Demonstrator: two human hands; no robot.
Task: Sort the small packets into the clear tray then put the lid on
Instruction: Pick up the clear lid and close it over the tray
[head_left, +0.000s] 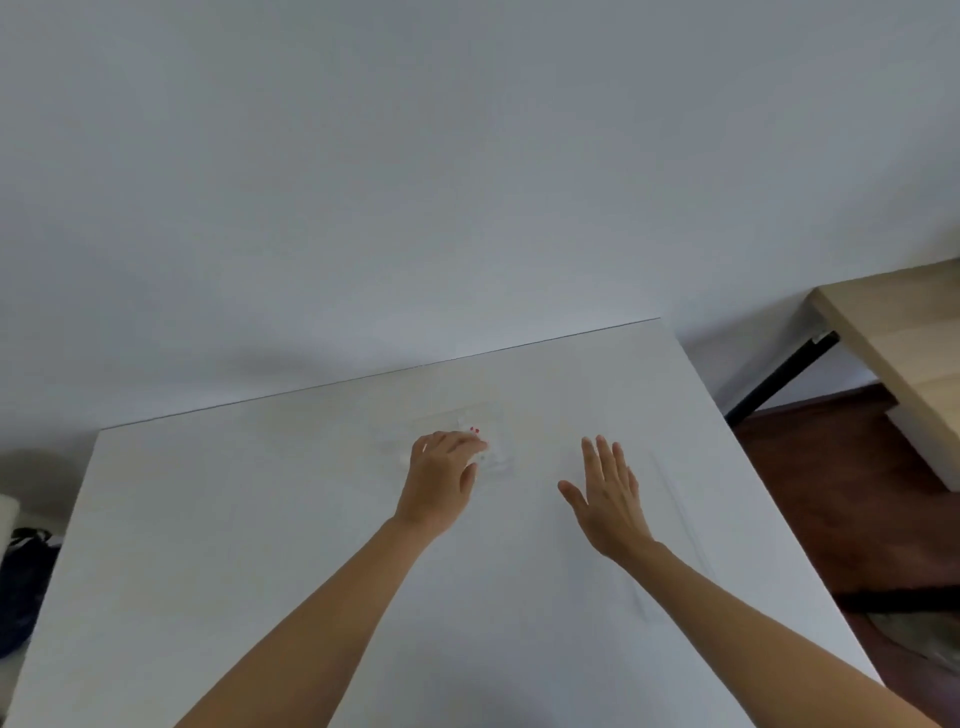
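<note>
A faint clear tray (496, 415) lies near the far edge of the white table (260, 519). Pale small packets (491, 460), one with red marks, lie in and beside it, washed out by glare. My left hand (441, 478) rests with curled fingers over the packets; its fingertips touch them, and whether it grips one I cannot tell. My right hand (608, 499) hovers flat with fingers spread, right of the tray, holding nothing. A barely visible clear lid (670, 530) lies on the table just right of that hand.
The table's right edge runs diagonally close to my right arm. Beyond it are dark wooden flooring (831, 493) and a light wooden desk (904, 332) with a black leg. A dark bag (21, 582) sits on the floor at the left. A white wall stands behind.
</note>
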